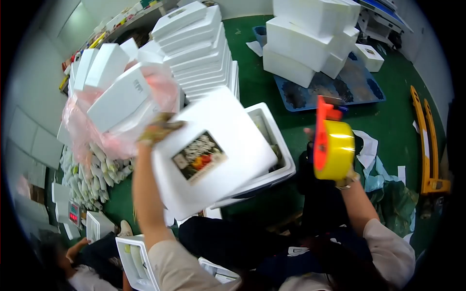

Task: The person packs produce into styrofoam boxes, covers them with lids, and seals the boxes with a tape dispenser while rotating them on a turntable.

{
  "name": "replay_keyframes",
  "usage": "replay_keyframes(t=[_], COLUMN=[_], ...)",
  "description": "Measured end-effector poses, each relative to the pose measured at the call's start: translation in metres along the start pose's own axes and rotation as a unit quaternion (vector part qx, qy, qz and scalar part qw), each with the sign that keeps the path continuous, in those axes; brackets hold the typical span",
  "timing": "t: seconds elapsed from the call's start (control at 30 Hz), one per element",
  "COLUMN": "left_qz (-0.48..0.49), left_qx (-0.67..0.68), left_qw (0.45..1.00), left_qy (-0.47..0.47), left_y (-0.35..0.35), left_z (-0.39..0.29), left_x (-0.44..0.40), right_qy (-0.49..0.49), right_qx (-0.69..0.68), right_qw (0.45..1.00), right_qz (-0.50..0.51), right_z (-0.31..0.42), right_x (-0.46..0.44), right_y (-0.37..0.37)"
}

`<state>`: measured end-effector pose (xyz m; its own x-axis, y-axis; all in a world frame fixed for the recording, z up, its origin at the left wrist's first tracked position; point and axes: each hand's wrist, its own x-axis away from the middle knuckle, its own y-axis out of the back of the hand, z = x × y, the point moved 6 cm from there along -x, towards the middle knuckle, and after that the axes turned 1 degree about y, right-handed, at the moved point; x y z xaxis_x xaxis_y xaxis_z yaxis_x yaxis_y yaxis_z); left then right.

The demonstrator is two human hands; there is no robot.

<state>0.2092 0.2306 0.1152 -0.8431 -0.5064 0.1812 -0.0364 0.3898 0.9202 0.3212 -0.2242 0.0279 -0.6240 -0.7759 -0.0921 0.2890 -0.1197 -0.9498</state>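
"Inspecting the left hand (158, 128): what is its state?"

"Pinching. It wears a patterned glove and grips the white foam lid (238, 138) at the upper-left edge. Motion blur softens the fingers."

"Specify the position of the lid."

"Tilted, in front of the body, overlapping the open foam box (286, 153) in view. Contact between lid and box cannot be determined. A printed label (199, 156) faces upward."

"State the condition of the right hand (345, 181)."

"Closed around the tape dispenser (320, 140), which has a red frame and carries a yellow tape roll (338, 150). The roll hides most of the fingers; their exact placement cannot be told. The dispenser is held to the right of the lid, apart from it."

"List the surroundings."

"Beyond the lid: a stack of foam lids (196, 53). Upper right: stacked foam boxes (298, 46) on a blue pallet (361, 92). Far right: a yellow pallet jack (434, 185). Lower left: another person (90, 276), beside a small foam box (99, 225)."
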Motion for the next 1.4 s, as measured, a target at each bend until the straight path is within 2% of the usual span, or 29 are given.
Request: replay_keyframes(t=[0.03,0.07,0.1,0.13,0.2,0.23,0.3,0.33,0.37,0.4,0.53,0.57,0.6,0.67,0.73,0.8,0.87,0.9,0.93,0.97,1.0,1.03,1.07,1.1,1.13,1.2,1.23,1.3,1.4], left_qz=[0.053,0.112,0.105,0.109,0.062,0.038,0.028,0.036,0.071,0.104,0.064,0.041,0.056,-0.04,-0.063,-0.036,0.002,-0.011,-0.021,-0.094,-0.01,-0.009,-0.008,-0.088,-0.165,-0.121,-0.117,-0.031,-0.093], left_qx=[0.024,0.042,0.01,0.019,-0.142,-0.153,-0.13,-0.131,-0.112,-0.094,-0.074,-0.087,-0.081,-0.049,-0.011,-0.058,-0.071,-0.081,-0.089,0.037,0.152,0.061,-0.03,-0.123,-0.129,-0.111,-0.111,-0.043,-0.062], left_qw=[0.998,0.992,0.994,0.993,0.983,0.978,0.973,0.972,0.985,0.99,0.995,0.995,0.995,0.997,0.996,0.992,0.989,0.995,0.996,0.985,0.987,0.995,0.996,0.986,0.977,0.984,0.984,0.995,0.994], left_qy=[-0.02,-0.049,-0.043,-0.05,-0.102,-0.138,-0.19,-0.193,-0.113,-0.03,-0.024,-0.027,0.002,0.042,0.064,0.106,0.127,0.054,-0.019,-0.143,-0.059,-0.074,-0.089,-0.075,-0.045,0.066,0.076,0.088,0.021], left_y=[-0.042,-0.072,-0.087,-0.094,-0.086,-0.09,-0.107,-0.109,-0.109,-0.108,-0.106,-0.102,-0.103,-0.106,-0.111,-0.106,-0.105,-0.1,-0.099,-0.102,-0.098,-0.106,-0.12,-0.137,-0.139,-0.133,-0.128,-0.122,-0.128], left_z=[-0.008,-0.025,-0.041,-0.052,-0.072,-0.072,-0.059,-0.071,-0.087,-0.094,-0.093,-0.093,-0.091,-0.074,-0.068,-0.072,-0.078,-0.089,-0.095,-0.085,-0.098,-0.107,-0.119,-0.133,-0.131,-0.147,-0.159,-0.179,-0.188], left_x=[-0.042,-0.066,-0.067,-0.069,-0.063,-0.066,-0.078,-0.075,-0.066,-0.058,-0.055,-0.049,-0.048,-0.038,-0.027,-0.027,-0.03,-0.037,-0.045,-0.07,-0.088,-0.099,-0.107,-0.092,-0.083,-0.086,-0.08,-0.084,-0.094], right_qy=[-0.003,0.049,0.053,0.05,0.101,0.118,0.07,-0.004,0.107,0.117,0.255,0.19,0.232,0.133,0.066,0.102,0.059,0.079,0.009,-0.016,-0.045,-0.048,-0.069,-0.089,-0.036,-0.094,-0.074,-0.081,-0.079], right_qx=[-0.019,0.127,0.317,0.492,0.564,0.518,0.599,0.446,0.42,0.359,0.361,0.341,0.308,0.5,0.538,0.425,0.432,0.468,0.572,0.625,0.672,0.664,0.712,0.757,0.822,0.81,0.811,0.82,0.826], right_qw=[0.999,0.979,0.925,0.831,0.81,0.841,0.774,0.837,0.882,0.899,0.853,0.867,0.878,0.802,0.793,0.862,0.859,0.848,0.781,0.74,0.697,0.702,0.66,0.613,0.535,0.569,0.577,0.566,0.558], right_qz=[-0.041,-0.151,-0.204,-0.253,-0.125,-0.101,-0.191,-0.316,-0.186,-0.22,-0.278,-0.309,-0.284,-0.298,-0.277,-0.258,-0.269,-0.235,-0.251,-0.248,-0.246,-0.253,-0.232,-0.206,-0.192,-0.1,-0.063,-0.015,0.018], right_z=[-0.002,0.0,-0.001,0.001,-0.006,-0.015,-0.029,-0.042,-0.05,-0.055,-0.061,-0.058,-0.049,-0.023,0.0,0.012,0.038,0.055,0.077,0.098,0.111,0.12,0.124,0.126,0.127,0.119,0.113,0.1,0.086], right_x=[-0.015,-0.023,-0.033,-0.041,-0.051,-0.056,-0.055,-0.049,-0.047,-0.04,-0.036,-0.047,-0.062,-0.091,-0.125,-0.125,-0.128,-0.138,-0.144,-0.152,-0.158,-0.163,-0.171,-0.179,-0.184,-0.207,-0.222,-0.25,-0.279], right_y=[0.025,0.057,0.047,0.04,0.047,0.067,0.045,0.018,0.027,0.033,0.033,0.033,0.029,0.053,0.072,0.044,0.047,0.056,0.073,0.08,0.087,0.09,0.092,0.093,0.088,0.085,0.087,0.087,0.086])
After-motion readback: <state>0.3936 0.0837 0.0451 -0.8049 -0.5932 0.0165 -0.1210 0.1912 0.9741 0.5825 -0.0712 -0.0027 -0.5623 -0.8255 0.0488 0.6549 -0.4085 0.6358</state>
